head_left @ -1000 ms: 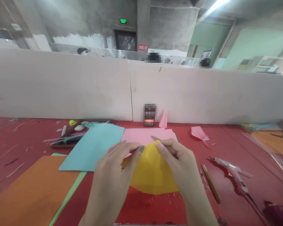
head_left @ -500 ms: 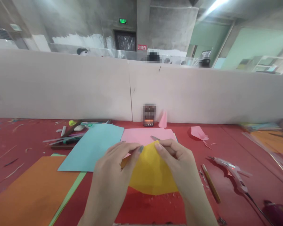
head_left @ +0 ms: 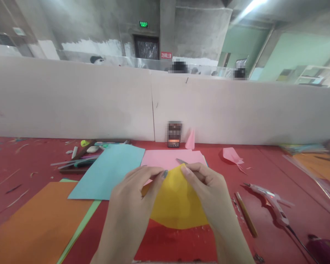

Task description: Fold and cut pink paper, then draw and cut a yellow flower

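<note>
A yellow sheet of paper [head_left: 178, 201] with a curved lower edge is held up in front of me, above the red table. My left hand [head_left: 139, 194] pinches its upper left edge between thumb and fingers. At its top corner, my right hand [head_left: 206, 183] grips the paper the same way. A pointed grey tip, perhaps a blade, shows beside my right fingers; the rest of it is hidden. Behind my hands lie pink paper [head_left: 165, 157] and a light blue sheet [head_left: 115, 168].
Orange paper [head_left: 41, 220] lies at left, near a tray of tools [head_left: 79, 165]. A phone [head_left: 174, 135] and a pink paper cone [head_left: 191, 139] stand against the white partition [head_left: 99, 102]. On the right are a brown stick [head_left: 246, 214], a glue gun [head_left: 272, 203] and a pink paper piece [head_left: 232, 156].
</note>
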A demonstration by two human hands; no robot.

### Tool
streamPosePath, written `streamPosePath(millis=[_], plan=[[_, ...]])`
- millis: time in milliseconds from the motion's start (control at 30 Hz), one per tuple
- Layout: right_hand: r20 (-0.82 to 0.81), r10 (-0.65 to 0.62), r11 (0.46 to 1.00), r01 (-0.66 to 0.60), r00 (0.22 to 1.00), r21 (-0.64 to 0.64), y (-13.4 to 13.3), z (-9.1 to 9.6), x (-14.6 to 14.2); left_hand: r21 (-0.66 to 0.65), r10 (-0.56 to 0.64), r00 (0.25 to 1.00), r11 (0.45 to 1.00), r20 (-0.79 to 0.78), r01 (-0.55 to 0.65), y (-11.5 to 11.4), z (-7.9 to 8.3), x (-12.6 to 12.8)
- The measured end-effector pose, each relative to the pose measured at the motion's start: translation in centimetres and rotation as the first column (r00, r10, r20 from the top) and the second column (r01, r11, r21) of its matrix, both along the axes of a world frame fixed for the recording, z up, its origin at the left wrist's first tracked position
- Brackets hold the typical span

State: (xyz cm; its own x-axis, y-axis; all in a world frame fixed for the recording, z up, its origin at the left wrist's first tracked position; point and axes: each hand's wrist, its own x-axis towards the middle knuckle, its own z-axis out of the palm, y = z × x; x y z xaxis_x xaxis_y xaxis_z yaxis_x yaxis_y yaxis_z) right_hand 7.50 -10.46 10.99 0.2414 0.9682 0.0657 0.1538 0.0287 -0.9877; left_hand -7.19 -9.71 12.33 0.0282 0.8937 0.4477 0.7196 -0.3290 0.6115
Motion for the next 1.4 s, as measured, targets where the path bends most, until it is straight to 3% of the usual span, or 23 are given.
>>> streamPosePath(millis=[467,867,1000,1167,1300,1400], plan=[[-0.006,0.004,1.0,-0.004,1.0,-0.013,-0.1,0.0,-0.2,-0.028,0.045,0.998,0.999,0.041,-0.044,-0.2,-0.2,0.3],[0.025,0.011,1.0,-0.012,1.0,0.028,0.0,0.0,0.0,-0.028,0.02,1.0,0.999,-0.006,-0.02,0.0,-0.1,-0.1],[0.091,0.058,0.996,-0.064,0.994,0.069,-0.1,-0.2,-0.2,-0.098,-0.049,0.998,0.994,-0.039,0.045,0.2,-0.1,-0.1],[0.278,0.128,0.982,-0.161,0.952,0.1,-0.1,-0.2,0.5,-0.312,-0.245,0.969,0.923,-0.019,0.227,0.6,-0.1,-0.1],[0.366,-0.039,0.988,-0.02,0.93,0.155,0.1,-0.2,2.5,-0.43,-0.357,0.931,0.855,-0.08,0.291,1.1,-0.4,-0.8],[0.355,-0.16,0.977,0.097,0.921,0.187,0.2,-0.3,4.1,-0.472,-0.422,0.906,0.805,-0.029,0.36,1.6,-0.6,-1.4]])
